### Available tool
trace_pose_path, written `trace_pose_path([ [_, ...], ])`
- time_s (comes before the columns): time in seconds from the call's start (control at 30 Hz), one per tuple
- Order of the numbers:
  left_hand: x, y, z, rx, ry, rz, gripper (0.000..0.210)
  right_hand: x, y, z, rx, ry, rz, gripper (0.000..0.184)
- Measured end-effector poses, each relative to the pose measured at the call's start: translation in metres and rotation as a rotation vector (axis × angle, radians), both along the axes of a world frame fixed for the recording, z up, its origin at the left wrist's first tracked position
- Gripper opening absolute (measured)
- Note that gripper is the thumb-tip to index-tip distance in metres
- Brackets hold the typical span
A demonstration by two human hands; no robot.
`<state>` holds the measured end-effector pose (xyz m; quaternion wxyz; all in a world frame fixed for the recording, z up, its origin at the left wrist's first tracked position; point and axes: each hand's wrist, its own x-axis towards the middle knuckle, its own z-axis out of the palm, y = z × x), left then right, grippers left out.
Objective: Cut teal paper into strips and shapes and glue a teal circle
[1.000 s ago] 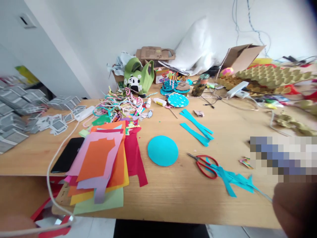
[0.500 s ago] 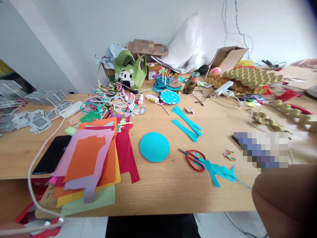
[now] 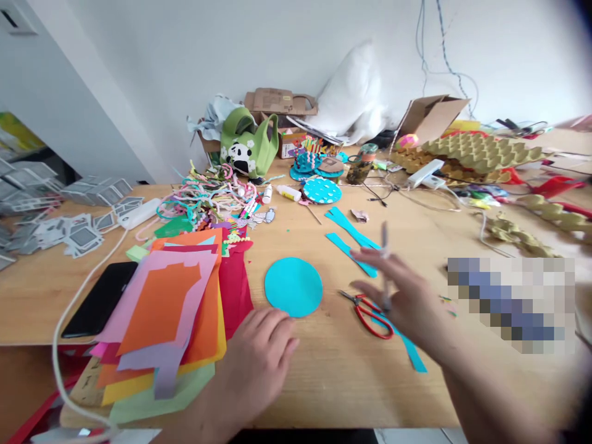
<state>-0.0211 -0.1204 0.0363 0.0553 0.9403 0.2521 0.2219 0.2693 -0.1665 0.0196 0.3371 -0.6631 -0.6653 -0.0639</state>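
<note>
A round turquoise disc (image 3: pixel 293 287) lies flat on the table in front of me. My left hand (image 3: pixel 263 345) rests palm down at its lower edge, fingers stretched out, holding nothing. Over the red-handled scissors (image 3: pixel 377 320) hovers my right hand (image 3: pixel 398 290), with a slim whitish pen (image 3: pixel 385 265) held upright between its fingers; motion blurs it. The scissors lie on the table, their tips pointing towards the disc. Turquoise strips (image 3: pixel 354 237) lie beyond the right hand, and another strip (image 3: pixel 414 354) shows below it. My right hand and forearm cover part of the turquoise scraps.
Stacked coloured paper (image 3: pixel 161 302) and a black phone (image 3: pixel 99 302) lie at left. Behind are tangled pipe cleaners (image 3: pixel 208 197), glue bottles (image 3: pixel 289 193) and a dotted blue disc (image 3: pixel 322 190). Egg cartons (image 3: pixel 481 154) stand back right. A white cable (image 3: pixel 58 357) crosses the left side.
My left hand has come into view and down beside the disc. The right hand has moved in from the right edge over the scissors, with the pen. The view has shifted slightly.
</note>
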Motion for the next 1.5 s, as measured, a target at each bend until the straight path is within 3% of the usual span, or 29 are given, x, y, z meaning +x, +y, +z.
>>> trace_pose_path([
  [0.13, 0.030, 0.031, -0.026, -0.070, 0.275, 0.038, 0.028, 0.011, -0.016, -0.038, -0.190, -0.188, 0.029, 0.037],
  [0.2, 0.037, 0.038, -0.035, -0.094, 0.359, 0.089, 0.034, 0.010, -0.018, -0.043, -0.198, -0.100, -0.023, 0.035],
  [0.3, 0.046, 0.044, -0.044, -0.111, 0.397, 0.150, 0.045, -0.008, -0.005, -0.023, -0.167, 0.284, -0.008, 0.032],
  [0.43, 0.054, 0.046, -0.053, -0.118, 0.364, 0.188, 0.046, -0.045, 0.034, 0.004, -0.138, 0.938, 0.117, 0.047],
  [0.5, 0.055, 0.046, -0.058, -0.111, 0.350, 0.189, 0.045, -0.059, 0.054, 0.001, -0.086, 1.156, 0.175, 0.050],
  [0.6, 0.053, 0.045, -0.063, -0.087, 0.315, 0.180, 0.044, -0.069, 0.073, -0.018, -0.074, 1.286, 0.162, 0.045],
  [0.77, 0.052, 0.042, -0.067, -0.051, 0.250, 0.174, 0.043, -0.069, 0.075, -0.042, -0.173, 1.366, 0.117, 0.024],
  [0.97, 0.052, 0.044, -0.065, -0.113, 0.249, 0.161, 0.044, -0.062, 0.075, -0.046, -0.304, 1.321, 0.122, 0.023],
  [1.23, 0.046, 0.050, -0.072, -0.161, 0.192, 0.132, 0.046, -0.066, 0.073, -0.054, -0.281, 1.108, 0.023, 0.024],
  [1.5, 0.049, 0.044, -0.068, -0.144, 0.254, 0.145, 0.046, -0.068, 0.069, -0.063, -0.239, 0.966, -0.011, 0.026],
])
